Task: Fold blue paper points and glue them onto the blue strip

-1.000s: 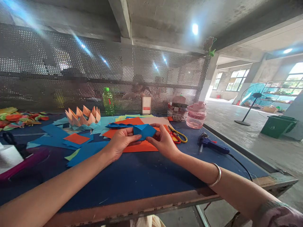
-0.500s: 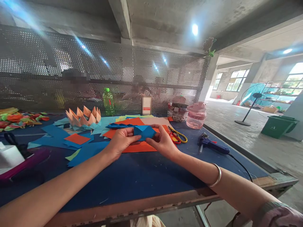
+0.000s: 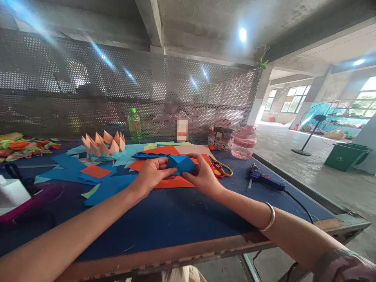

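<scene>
No text, brand or number can be read. A red band is carried low on the front of a pale upright packet (image 3: 182, 130), set in front of the perforated panel (image 3: 141, 82); any lettering on it is too small and blurred to be made out. A small red mark is seen on the green-capped bottle (image 3: 134, 125), but no word can be told from it. On the woven-looking basket (image 3: 221, 138), a mottled pattern is shown in which no letters can be distinguished. On the green bin (image 3: 346, 157), any sign is too faint to be identified.
</scene>
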A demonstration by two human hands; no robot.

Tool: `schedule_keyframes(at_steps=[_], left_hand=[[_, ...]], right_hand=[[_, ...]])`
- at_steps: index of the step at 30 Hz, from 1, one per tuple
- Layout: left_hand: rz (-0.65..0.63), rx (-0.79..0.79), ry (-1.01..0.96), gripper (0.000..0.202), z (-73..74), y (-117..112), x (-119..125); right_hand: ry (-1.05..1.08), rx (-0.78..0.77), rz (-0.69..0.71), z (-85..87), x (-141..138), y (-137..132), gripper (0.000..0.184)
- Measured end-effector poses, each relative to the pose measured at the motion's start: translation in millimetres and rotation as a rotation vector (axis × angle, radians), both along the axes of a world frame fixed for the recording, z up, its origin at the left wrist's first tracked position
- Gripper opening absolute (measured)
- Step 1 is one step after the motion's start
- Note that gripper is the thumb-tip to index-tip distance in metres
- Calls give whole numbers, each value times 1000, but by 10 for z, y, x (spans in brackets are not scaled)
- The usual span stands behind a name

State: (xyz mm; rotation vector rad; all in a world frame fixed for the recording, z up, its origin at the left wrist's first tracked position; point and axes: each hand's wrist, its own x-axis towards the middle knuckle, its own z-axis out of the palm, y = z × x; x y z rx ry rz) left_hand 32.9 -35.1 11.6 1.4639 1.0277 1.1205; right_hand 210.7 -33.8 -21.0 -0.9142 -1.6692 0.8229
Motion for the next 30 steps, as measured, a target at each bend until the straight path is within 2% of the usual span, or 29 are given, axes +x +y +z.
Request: schedule_keyframes(at_steps=[6,11,18,25,30], left_hand=[[-20,-51,83,44,-30,34,-36],[-63,-29,115,45,-47,44,-47],[-106,-14,115,36,-47,26,-44],[-36,-21,91,36,-47,14,-14],[-35,-46,76,36,-14,14,-19]], right_hand=[[7,-31,-4,-10,3,9,49],[-5,-21,-12,-8,-7,-1,48],[0,-21,-29,8,4,19,47],[-1,-37,-22,40,-3,-14,47],[-2,-53,-21,51,-9,-24,48]])
